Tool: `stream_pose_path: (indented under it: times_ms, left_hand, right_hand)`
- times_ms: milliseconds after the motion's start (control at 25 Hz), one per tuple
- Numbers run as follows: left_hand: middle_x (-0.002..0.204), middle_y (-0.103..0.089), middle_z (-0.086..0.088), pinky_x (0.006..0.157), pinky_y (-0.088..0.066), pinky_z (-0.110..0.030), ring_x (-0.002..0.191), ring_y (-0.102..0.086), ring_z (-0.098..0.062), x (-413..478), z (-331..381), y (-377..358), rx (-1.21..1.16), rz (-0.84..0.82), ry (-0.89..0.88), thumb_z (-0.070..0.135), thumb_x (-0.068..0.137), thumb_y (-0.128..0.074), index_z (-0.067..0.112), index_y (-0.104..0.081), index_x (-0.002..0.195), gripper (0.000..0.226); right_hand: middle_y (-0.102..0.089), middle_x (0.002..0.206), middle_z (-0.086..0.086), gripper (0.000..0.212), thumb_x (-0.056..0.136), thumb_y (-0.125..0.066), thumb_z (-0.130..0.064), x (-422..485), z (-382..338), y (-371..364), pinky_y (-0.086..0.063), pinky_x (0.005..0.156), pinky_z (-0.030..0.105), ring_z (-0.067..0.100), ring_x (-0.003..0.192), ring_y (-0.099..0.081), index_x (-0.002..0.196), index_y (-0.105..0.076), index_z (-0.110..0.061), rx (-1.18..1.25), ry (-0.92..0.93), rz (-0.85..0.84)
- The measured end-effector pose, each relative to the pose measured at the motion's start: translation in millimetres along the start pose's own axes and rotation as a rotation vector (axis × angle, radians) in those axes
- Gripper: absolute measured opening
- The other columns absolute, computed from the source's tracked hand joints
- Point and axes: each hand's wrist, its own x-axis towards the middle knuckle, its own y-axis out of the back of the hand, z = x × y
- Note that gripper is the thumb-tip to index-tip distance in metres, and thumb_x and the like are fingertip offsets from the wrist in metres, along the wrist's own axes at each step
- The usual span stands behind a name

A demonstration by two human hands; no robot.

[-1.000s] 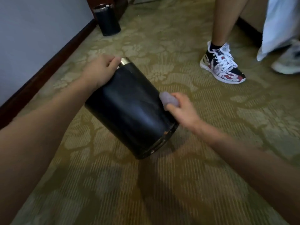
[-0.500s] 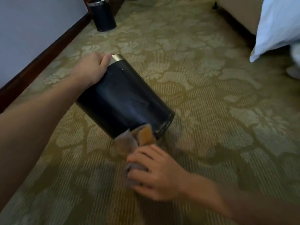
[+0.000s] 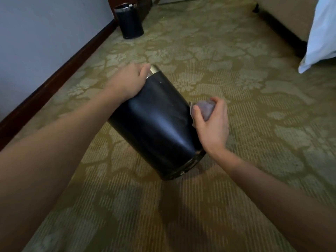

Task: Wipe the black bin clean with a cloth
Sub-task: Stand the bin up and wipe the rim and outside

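The glossy black cylindrical bin (image 3: pixel 160 124) with metal rims leans tilted, base edge on the carpet (image 3: pixel 254 106); the crumpled grey cloth (image 3: pixel 206 109) touches its right side.

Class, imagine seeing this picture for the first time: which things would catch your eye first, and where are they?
A black bin, tilted over the patterned carpet at centre, stands out first; the left hand grips its metal rim. The right hand holds a bunched cloth against the bin's right side. A second black bin stands upright by the wall, top left.
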Motion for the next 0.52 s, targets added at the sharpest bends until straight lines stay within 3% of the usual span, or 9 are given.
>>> stream_pose_path:
  times_ms: [160,280,360,440,520]
  left_hand:
    - [0.084,-0.058,-0.011,0.08,-0.04,-0.04,0.083,-0.053,-0.028,3,1,-3,-0.041,-0.031,0.011,0.042,0.103,-0.029,0.019,-0.047,0.066,0.047]
    - [0.074,-0.056,-0.007,0.075,-0.037,-0.036,0.081,-0.053,-0.027,6,6,-5,-0.06,-0.052,0.006,0.041,0.103,-0.03,0.02,-0.044,0.061,0.05]
    - [0.065,-0.051,-0.003,0.071,-0.034,-0.033,0.077,-0.052,-0.027,3,8,-5,-0.068,-0.043,-0.002,0.041,0.103,-0.031,0.018,-0.043,0.057,0.052]
    - [0.064,-0.05,-0.003,0.07,-0.034,-0.033,0.076,-0.052,-0.027,0,8,-4,-0.093,-0.042,-0.001,0.04,0.103,-0.032,0.018,-0.044,0.057,0.053]
    - [0.064,-0.05,-0.001,0.071,-0.033,-0.031,0.079,-0.053,-0.027,-2,5,-1,-0.145,-0.053,0.046,0.038,0.103,-0.033,0.018,-0.045,0.057,0.052]
  right_hand:
    - [-0.054,0.127,-0.003,0.051,0.089,-0.062,-0.055,-27,1,6,-0.046,0.098,0.041,0.016,0.116,-0.053,0.128,-0.053,-0.022,0.055,0.183,-0.021]
    - [-0.06,0.13,-0.002,0.04,0.094,-0.058,-0.052,-60,-14,-4,-0.041,0.098,0.039,0.022,0.119,-0.054,0.121,-0.064,-0.023,-0.067,0.649,-0.114]
    - [-0.063,0.131,0.001,0.033,0.096,-0.061,-0.045,-68,-20,-12,-0.042,0.094,0.042,0.027,0.117,-0.057,0.117,-0.071,-0.022,-0.142,0.856,-0.166]
    - [-0.063,0.13,0.003,0.03,0.097,-0.06,-0.038,-51,-19,-11,-0.045,0.088,0.043,0.029,0.112,-0.058,0.117,-0.071,-0.018,-0.147,0.906,-0.164]
    - [-0.062,0.128,0.002,0.029,0.098,-0.057,-0.036,-33,-15,-10,-0.045,0.09,0.041,0.026,0.112,-0.057,0.118,-0.068,-0.017,-0.105,0.834,-0.163]
